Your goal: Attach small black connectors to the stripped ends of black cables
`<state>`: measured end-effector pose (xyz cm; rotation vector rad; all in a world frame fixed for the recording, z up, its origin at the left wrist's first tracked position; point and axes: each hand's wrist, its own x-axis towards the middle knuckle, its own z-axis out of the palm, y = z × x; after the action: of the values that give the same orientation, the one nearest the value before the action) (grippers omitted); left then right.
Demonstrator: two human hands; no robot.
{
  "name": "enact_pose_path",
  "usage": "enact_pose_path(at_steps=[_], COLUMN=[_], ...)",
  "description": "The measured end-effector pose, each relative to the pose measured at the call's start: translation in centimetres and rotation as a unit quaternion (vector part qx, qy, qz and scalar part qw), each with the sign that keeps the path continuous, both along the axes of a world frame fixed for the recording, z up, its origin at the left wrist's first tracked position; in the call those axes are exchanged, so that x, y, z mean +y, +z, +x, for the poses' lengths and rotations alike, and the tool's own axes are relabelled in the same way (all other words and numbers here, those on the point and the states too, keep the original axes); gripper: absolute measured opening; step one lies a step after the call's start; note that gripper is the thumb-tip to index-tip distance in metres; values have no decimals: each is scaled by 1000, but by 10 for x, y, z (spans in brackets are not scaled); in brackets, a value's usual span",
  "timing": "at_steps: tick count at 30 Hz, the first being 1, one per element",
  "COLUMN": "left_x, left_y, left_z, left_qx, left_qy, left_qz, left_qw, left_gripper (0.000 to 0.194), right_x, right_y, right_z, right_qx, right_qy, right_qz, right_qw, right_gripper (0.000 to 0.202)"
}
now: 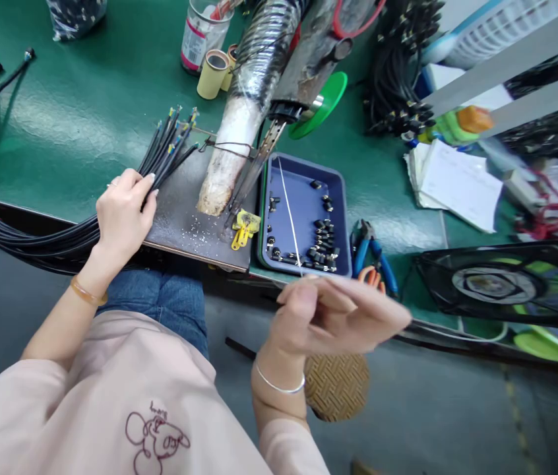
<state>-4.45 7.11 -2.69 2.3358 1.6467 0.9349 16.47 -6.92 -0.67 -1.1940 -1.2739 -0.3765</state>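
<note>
My left hand [125,208] is wrapped round a bundle of black cables [163,155], whose stripped ends with small coloured wires point away from me. My right hand [328,313] is raised in front of the table edge, thumb and finger pinched on a thin strand of solder wire [289,211]. The strand runs up across a blue-grey tray [344,218] holding several small black connectors [323,241]. Between my hands, a soldering iron [266,148] slants down towards a yellow clip [244,229] on a dark board [185,231].
A foil-wrapped duct [259,59] hangs over the board, beside a green spool [326,105]. Blue-handled pliers [382,264] and a black fan [496,284] lie to the right. At the back stands a plastic cup [202,39]. A woven-top stool [338,389] is below the table.
</note>
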Motion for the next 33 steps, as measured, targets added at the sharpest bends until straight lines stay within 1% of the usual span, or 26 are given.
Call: enact_pose_path(at_steps=[1,2,4,5,6,8,10,12,14,16,18,20,21,22,23,24,25,26,27,28,29,30,31,32,33], left_x=[3,5,6,7,6,6,7,8,9,9,5,-5,-12,-20,-29,-38,-47,-55,-62,-68,-73,-77,-80,-82,-84], left_y=[0,0,1,3,4,6,7,7,5,5,10,20,28,36,44,51,57,61,61,59,55,49,42,34,27], left_z=[0,0,-1,-2,-3,-6,-9,-10,-11,-11,-13,-15,-15,-14,-13,-9,-5,1,7,14,21,27,31,34,35], left_qx=[-20,-42,-95,-125,-157,-228,-309,-399,-486,-551,-585,-590,-579,-558,-521,-477,-429,-387,-352,-323,-315,-327,-353,-381,-401], left_qy=[9,18,35,41,44,45,42,41,42,43,37,4,-31,-78,-139,-205,-276,-335,-394,-433,-440,-421,-383,-342,-297], left_qz=[0,1,-2,-7,-15,-35,-49,-46,-37,-32,-30,-49,-79,-124,-188,-259,-338,-408,-469,-512,-532,-535,-530,-509,-467], left_qw=[1000,999,995,991,986,972,949,915,872,833,810,806,811,817,821,814,791,756,708,667,652,655,669,692,730], left_gripper=[21,19,11,7,7,12,14,18,23,30,35,39,38,36,33,29,26,23,21,21,19,18,19,22,23], right_x=[-1,0,3,7,12,24,37,48,54,55,54,51,51,50,49,49,49,49,49,49,49,49,49,49,49], right_y=[3,6,7,6,3,-5,-13,-18,-19,-18,-15,-14,-13,-13,-13,-12,-12,-12,-12,-12,-12,-13,-13,-14,-14], right_z=[5,12,29,38,47,61,69,71,70,71,73,76,78,80,82,84,85,87,88,89,91,92,92,93,93], right_qx=[4,14,56,69,72,64,60,65,73,59,10,-51,-73,-86,-89,-84,-73,-60,-47,-35,-27,-21,-18,-17,-18], right_qy=[-14,-22,-28,-23,-18,-12,7,36,55,46,-1,-65,-89,-101,-104,-99,-90,-81,-72,-64,-56,-48,-38,-29,-20], right_qz=[-48,-113,-236,-277,-307,-339,-360,-386,-421,-448,-454,-447,-445,-447,-451,-455,-457,-459,-459,-458,-457,-457,-459,-462,-465], right_qw=[999,993,970,958,949,938,931,919,903,891,891,891,888,885,882,881,882,883,884,886,887,888,888,886,885], right_gripper=[4,6,6,6,11,18,19,19,16,13,10,13,15,16,16,16,15,15,14,14,14,15,15,15,15])
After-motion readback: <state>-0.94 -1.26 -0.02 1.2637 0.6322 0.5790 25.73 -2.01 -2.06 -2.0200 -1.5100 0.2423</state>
